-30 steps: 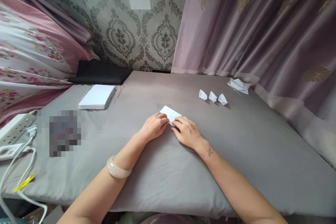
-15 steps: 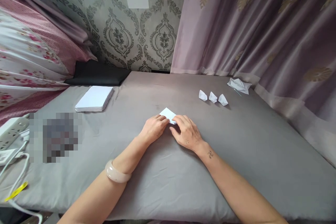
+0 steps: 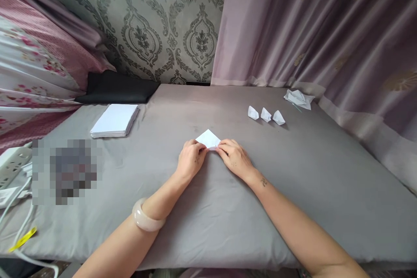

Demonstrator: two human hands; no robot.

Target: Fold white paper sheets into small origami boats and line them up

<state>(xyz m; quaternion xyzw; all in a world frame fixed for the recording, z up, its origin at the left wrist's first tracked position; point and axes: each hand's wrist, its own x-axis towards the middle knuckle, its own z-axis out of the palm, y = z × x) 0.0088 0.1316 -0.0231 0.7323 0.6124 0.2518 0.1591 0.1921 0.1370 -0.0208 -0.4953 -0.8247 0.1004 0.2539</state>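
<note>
A small piece of folded white paper (image 3: 208, 138) lies on the grey cloth, its pointed corner facing away from me. My left hand (image 3: 191, 156) pinches the near left edge of the paper between thumb and fingers. On the near right edge, my right hand (image 3: 235, 156) grips it in the same way, thumb low and fingers on top. The fingers cover both side corners of the sheet. A pale bangle (image 3: 147, 216) circles my left forearm.
Three small folded paper shapes (image 3: 266, 115) stand in a row to the right. Beyond them lie crumpled white papers (image 3: 298, 98). At left are a stack of white paper (image 3: 114, 120), a pixelated patch (image 3: 74, 169), a power strip (image 3: 14, 160) with cables and a black cushion-like item (image 3: 119, 87).
The paper has turned so its point faces straight away from me. Both hands have shifted to pinch its near edge at either side. The camera view has shifted slightly.
</note>
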